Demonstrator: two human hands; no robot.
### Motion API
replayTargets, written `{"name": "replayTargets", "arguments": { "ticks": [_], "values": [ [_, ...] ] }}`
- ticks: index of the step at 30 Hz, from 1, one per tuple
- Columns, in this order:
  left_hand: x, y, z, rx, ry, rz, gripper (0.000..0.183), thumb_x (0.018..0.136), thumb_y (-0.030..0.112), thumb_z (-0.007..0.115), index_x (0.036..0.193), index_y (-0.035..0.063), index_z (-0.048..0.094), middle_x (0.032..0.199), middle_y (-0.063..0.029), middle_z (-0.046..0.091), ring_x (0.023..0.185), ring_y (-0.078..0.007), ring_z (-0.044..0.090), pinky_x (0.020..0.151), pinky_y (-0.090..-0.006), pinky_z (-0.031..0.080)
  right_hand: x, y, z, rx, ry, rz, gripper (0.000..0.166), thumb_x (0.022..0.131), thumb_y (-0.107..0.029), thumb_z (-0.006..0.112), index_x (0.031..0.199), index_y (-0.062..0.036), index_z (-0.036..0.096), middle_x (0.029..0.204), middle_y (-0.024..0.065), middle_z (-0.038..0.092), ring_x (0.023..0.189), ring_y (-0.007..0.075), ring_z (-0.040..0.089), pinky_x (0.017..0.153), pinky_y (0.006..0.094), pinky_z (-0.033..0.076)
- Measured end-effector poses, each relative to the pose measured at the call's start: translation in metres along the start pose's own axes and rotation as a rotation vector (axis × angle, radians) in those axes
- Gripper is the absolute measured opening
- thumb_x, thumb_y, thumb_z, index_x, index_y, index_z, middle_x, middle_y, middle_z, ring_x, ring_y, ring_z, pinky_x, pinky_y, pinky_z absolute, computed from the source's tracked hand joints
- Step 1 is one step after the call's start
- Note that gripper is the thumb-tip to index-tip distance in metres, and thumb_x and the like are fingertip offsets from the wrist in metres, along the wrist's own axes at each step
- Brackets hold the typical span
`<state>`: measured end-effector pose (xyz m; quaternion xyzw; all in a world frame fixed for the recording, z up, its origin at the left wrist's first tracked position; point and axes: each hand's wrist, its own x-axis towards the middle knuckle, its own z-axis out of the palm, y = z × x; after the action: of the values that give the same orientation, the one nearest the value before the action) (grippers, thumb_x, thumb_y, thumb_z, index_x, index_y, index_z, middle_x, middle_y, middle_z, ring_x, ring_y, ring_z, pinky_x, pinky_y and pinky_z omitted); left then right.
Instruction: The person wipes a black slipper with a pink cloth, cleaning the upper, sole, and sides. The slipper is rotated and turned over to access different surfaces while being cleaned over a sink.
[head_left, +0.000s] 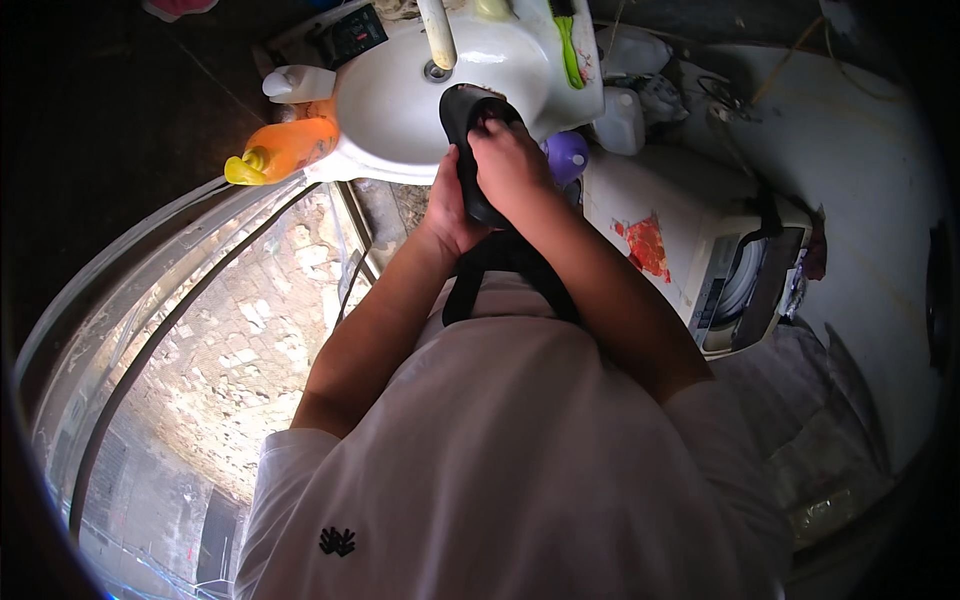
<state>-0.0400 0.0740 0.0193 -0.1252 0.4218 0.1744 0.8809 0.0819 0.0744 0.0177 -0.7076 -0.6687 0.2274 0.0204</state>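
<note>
A black shoe (459, 112), which looks like a clog or slip-on, is held over the front rim of a white ceramic washbasin (375, 112), toe towards the drain. My left hand (451, 210) grips its left side and heel end, thumb along the edge. Curled fingers of my right hand (514, 161) reach into the shoe's opening and hold it there. Something dark reddish shows beside those fingertips, too small to name. Whether the right hand also holds a small thing inside is hidden. Above the shoe, the basin's faucet (437, 34) points down near the metal drain (436, 72).
An orange bottle with a yellow cap (289, 150) and a white bottle (300, 82) lie at the basin's left edge. A green-handled brush (570, 52) rests on the right rim. Nearby are a purple container (566, 156), a plastic jug (621, 120) and a washing machine (660, 225).
</note>
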Motion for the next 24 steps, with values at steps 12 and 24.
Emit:
{"name": "replayTargets", "arguments": {
  "ticks": [12, 24],
  "values": [
    [-0.002, 0.004, -0.019, 0.013, -0.021, -0.08, 0.081, 0.111, 0.074, 0.023, 0.169, 0.0214, 0.043, 0.169, -0.0138, 0.052, 0.154, -0.041, 0.05, 0.121, -0.0729, 0.036, -0.004, 0.007, 0.016, 0.159, -0.001, -0.082, 0.019, 0.096, -0.007, 0.061, 0.109, -0.002, 0.075, 0.114, 0.0205, 0.077, 0.106, 0.0411, 0.076, 0.09, 0.0512, 0.063],
    [-0.016, 0.0, -0.005, 0.005, 0.0, -0.067, 0.079, 0.111, 0.073, 0.025, 0.168, 0.0208, 0.046, 0.164, -0.0134, 0.057, 0.149, -0.0406, 0.055, 0.119, -0.0725, 0.04, 0.011, 0.002, 0.004, 0.062, -0.109, -0.028, 0.021, 0.093, 0.0, 0.06, 0.11, 0.0, 0.072, 0.117, 0.0219, 0.076, 0.105, 0.0423, 0.076, 0.092, 0.0518, 0.062]
  ]
}}
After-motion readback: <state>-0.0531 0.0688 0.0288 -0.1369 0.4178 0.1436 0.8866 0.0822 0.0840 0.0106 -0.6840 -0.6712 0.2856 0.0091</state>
